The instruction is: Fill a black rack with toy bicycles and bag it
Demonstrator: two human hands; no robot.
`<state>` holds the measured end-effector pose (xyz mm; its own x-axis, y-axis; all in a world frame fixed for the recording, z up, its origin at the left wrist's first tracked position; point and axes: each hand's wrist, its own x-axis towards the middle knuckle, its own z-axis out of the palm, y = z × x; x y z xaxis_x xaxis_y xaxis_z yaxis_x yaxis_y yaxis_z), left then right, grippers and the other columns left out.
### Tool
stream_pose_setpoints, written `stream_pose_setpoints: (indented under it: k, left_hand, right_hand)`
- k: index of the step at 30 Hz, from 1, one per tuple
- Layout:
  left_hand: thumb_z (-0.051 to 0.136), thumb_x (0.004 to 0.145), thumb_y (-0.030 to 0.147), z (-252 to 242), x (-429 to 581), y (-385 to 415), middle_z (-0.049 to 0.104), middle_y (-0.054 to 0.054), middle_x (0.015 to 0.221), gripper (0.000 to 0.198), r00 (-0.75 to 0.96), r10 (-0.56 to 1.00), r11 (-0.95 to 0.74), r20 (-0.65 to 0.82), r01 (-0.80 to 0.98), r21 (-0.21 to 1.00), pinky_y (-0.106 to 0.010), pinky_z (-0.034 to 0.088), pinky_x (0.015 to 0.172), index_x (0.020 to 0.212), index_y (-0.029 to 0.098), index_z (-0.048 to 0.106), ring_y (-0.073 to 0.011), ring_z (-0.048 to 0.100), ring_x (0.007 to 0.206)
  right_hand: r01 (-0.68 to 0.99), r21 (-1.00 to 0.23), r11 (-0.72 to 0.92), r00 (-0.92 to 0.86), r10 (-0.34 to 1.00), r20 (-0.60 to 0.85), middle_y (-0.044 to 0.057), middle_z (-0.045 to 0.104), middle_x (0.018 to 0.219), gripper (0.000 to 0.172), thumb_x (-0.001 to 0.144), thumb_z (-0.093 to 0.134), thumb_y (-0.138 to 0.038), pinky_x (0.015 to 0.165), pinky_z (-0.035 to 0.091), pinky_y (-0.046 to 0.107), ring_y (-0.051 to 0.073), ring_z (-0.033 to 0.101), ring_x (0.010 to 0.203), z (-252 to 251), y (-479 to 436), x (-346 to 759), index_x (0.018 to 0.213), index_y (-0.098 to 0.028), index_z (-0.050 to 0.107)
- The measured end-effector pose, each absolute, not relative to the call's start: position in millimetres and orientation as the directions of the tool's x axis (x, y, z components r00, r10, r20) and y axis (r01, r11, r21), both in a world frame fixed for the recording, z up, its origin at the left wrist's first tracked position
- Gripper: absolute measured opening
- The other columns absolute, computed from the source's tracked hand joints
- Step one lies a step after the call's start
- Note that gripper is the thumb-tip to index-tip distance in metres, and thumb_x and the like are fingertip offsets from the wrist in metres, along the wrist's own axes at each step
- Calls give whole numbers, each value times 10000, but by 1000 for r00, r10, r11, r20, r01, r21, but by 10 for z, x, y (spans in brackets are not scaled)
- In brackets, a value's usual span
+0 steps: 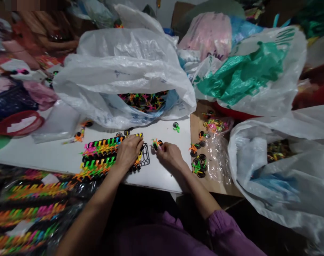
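My left hand (128, 151) lies over the right part of a black plastic rack (146, 155), its fingers bent down and closed on it; the fingertips are partly hidden. Rows of small toy bicycles (98, 164) in pink, green, orange, yellow and blue with black wheels fill the rack to the left of that hand. Just right of the rack, my right hand (170, 155) pinches a small toy bicycle (156, 143) with orange and black parts, a little apart from the rack. A loose green toy bicycle (176, 127) lies beyond my right hand on the white tabletop (162, 176).
A large white sack (124, 76) of toy bicycles stands behind the rack. Loose bicycles (199, 165) and clear plastic (219, 160) lie on brown board at right, beside another open sack (258, 199). Packed rows (31, 213) are lower left. Another person's arm (57, 44) shows at upper left.
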<state>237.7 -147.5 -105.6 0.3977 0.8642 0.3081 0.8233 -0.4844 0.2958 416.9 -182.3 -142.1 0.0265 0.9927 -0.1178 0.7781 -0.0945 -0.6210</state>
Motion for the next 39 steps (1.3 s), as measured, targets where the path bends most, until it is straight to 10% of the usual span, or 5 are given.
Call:
stream_pose_setpoints:
  k: [8, 14, 23, 31, 39]
  left_hand:
    - [429, 873, 211, -949, 2241, -2033, 629, -59, 919, 196, 513, 796, -598, 321, 747, 291, -332, 426, 845, 999, 162, 571, -185, 557, 892]
    - [485, 853, 243, -1068, 2245, -2183, 649, -61, 910, 202, 494, 784, -605, 376, 744, 284, -330, 448, 836, 1016, 153, 564, -182, 583, 868]
    - [427, 859, 170, -1236, 2091, -2095, 661, -45, 1003, 238, 665, 584, -773, 465, 631, 69, -348, 418, 879, 1014, 204, 605, -187, 591, 930]
    - [373, 810, 62, -1275, 2139, -2101, 651, -23, 1052, 396, 769, 479, -785, 423, 591, -184, -406, 403, 781, 1017, 280, 630, -239, 580, 890]
    - [461, 872, 231, -1255, 2421, -2232, 667, -35, 862, 205, 513, 759, -593, 401, 799, 100, -342, 425, 794, 964, 239, 644, -175, 592, 835]
  right_hand:
    - [321, -947, 11, -42, 999, -3, -11, 540, 692, 108, 777, 463, -242, 530, 366, 203, 115, 483, 593, -1750, -2195, 3676, 815, -166, 528]
    - [511, -829, 226, -137, 974, 182, 32, 525, 818, 154, 765, 401, -142, 645, 402, 243, 149, 498, 720, -1809, -2224, 3657, 876, -172, 503]
    - [810, -542, 224, -316, 945, -81, 71, 590, 909, 249, 751, 399, -124, 630, 449, 275, 191, 567, 761, -1627, -2145, 3590, 982, -173, 479]
    - [743, -579, 334, -418, 909, -12, 45, 582, 863, 209, 735, 456, -240, 570, 427, 262, 196, 562, 723, -1711, -2064, 3789, 939, -191, 466]
    - [524, -758, 388, -358, 908, 217, 34, 511, 793, 63, 805, 350, -193, 634, 406, 271, 171, 498, 705, -1816, -2174, 3894, 832, -207, 405]
